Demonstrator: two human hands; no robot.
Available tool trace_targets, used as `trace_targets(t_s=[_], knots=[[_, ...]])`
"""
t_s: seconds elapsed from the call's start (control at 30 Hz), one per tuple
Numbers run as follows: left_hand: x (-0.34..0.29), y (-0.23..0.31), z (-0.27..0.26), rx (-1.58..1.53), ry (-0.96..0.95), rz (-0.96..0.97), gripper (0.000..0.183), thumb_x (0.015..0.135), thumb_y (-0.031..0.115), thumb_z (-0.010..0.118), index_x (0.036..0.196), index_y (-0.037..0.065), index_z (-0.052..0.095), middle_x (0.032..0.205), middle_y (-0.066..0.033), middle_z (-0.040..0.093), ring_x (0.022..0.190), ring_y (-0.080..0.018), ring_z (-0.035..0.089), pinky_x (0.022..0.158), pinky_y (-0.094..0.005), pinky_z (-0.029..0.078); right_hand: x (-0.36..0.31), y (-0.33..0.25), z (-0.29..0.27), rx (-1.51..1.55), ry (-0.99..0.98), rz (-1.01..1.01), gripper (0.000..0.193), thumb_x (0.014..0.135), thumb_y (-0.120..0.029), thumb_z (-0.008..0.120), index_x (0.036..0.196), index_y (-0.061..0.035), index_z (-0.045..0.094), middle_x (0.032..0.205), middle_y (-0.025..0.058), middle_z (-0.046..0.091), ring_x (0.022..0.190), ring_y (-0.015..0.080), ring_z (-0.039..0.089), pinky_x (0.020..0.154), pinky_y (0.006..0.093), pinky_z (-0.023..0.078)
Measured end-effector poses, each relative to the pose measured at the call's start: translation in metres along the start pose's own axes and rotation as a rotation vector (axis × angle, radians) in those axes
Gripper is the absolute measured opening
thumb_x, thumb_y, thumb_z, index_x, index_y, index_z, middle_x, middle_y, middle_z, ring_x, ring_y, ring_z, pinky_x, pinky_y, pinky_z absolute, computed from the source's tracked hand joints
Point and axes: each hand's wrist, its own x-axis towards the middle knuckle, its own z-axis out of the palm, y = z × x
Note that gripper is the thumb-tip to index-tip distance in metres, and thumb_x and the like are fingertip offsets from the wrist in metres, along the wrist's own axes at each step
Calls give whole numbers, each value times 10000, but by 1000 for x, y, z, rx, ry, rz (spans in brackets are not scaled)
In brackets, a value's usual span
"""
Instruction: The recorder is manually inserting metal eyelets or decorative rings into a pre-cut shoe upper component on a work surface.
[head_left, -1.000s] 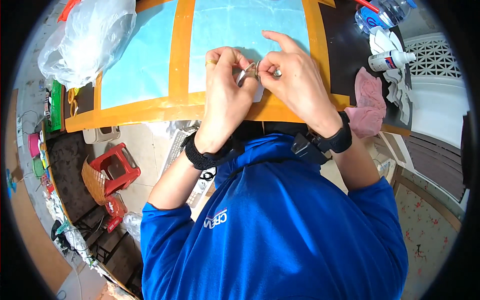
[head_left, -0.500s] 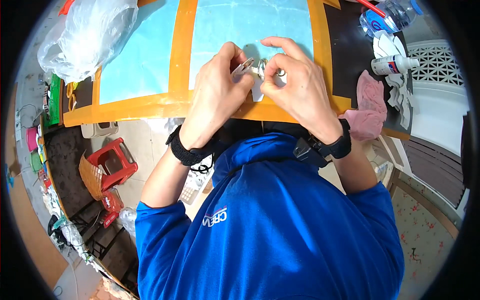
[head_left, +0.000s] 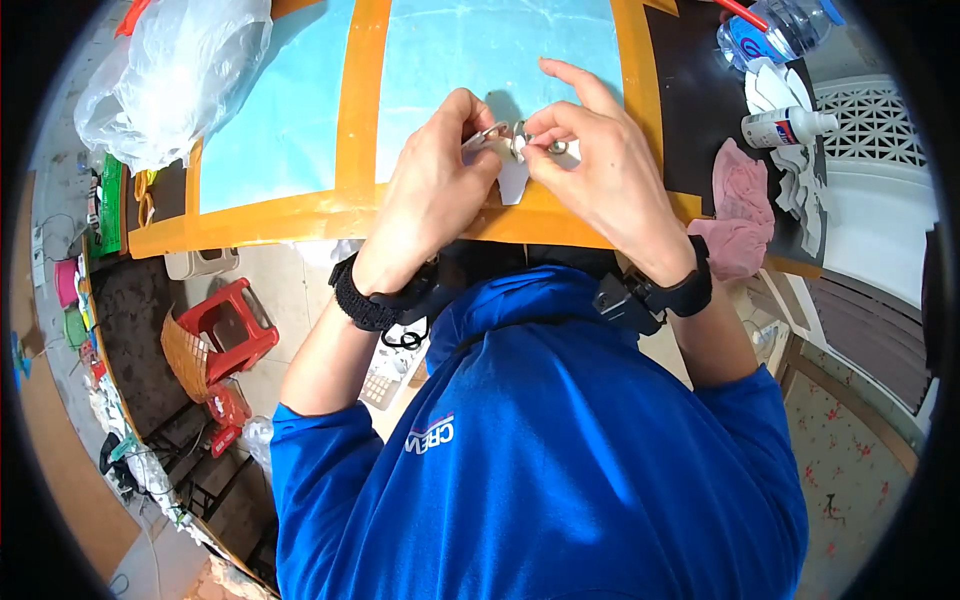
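Over the near edge of the blue-covered table, both hands work close together on a small silver metal ring [head_left: 517, 138]. My left hand [head_left: 437, 180] pinches a shiny flat piece [head_left: 489, 134] beside it between thumb and forefinger. From the right, my right hand [head_left: 605, 165] grips the ring with thumb and fingertips, one finger stretched away. A round metal end [head_left: 558, 147] shows under the right hand. Below the ring, a white pointed piece [head_left: 513, 178] lies between the hands; whether it is attached is unclear. The fingers partly hide the parts.
A clear plastic bag [head_left: 180, 80] sits at the far left, above yellow-handled scissors [head_left: 146, 198]. To the right are a water bottle [head_left: 775, 38], a small white bottle [head_left: 785, 128], torn white paper [head_left: 797, 200] and a pink cloth [head_left: 738, 205]. A red stool [head_left: 240, 325] stands on the floor at left.
My right hand has shifted slightly and its fingers have changed position around the ring, with one finger raised further. The left hand keeps its pinch, moving only a little.
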Motion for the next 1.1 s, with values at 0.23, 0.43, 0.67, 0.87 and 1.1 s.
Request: trace_targets(t_s=[0.23, 0.43, 0.67, 0.87, 1.1], knots=[[0, 0, 1, -20, -23, -32, 146, 948, 26, 601, 1085, 11, 553, 904, -178, 701, 824, -269, 705, 758, -407, 554, 4, -2, 5, -41, 37, 20, 94, 847, -47, 768, 868, 33, 722, 1460, 279, 617, 832, 309, 778, 829, 413, 608], [-3, -2, -4, 84, -44, -23, 158, 988, 49, 641, 1109, 13, 545, 1053, -140, 729, 1015, -174, 695, 901, -363, 564, 4, 0, 10, -76, 60, 7, 96, 818, -48, 768, 823, 25, 705, 1424, 224, 658, 790, 308, 764, 804, 417, 601], [-8, -7, 4, 225, 156, 130, 321, 931, 54, 706, 1209, 29, 547, 1091, -159, 677, 970, -299, 697, 881, -390, 566, 2, -4, 3, -51, 13, 4, 119, 818, -59, 747, 807, 20, 659, 1378, 167, 690, 783, 292, 741, 774, 416, 584], [-8, -7, 2, 187, 149, 178, 516, 891, 3, 731, 1364, 47, 530, 1184, -212, 616, 1135, -398, 599, 980, -467, 502, 2, -7, 1, -54, -25, 8, 145, 831, -94, 745, 795, 8, 648, 1349, 151, 707, 828, 338, 733, 818, 440, 569], [2, -20, -30, -60, -148, 189, 462, 929, 7, 771, 1369, 52, 636, 1269, -83, 641, 1196, -229, 599, 1058, -364, 495, 8, -19, -1, -166, -120, -54, 148, 847, -89, 729, 777, 3, 637, 1319, 171, 710, 900, 406, 730, 848, 491, 564]])
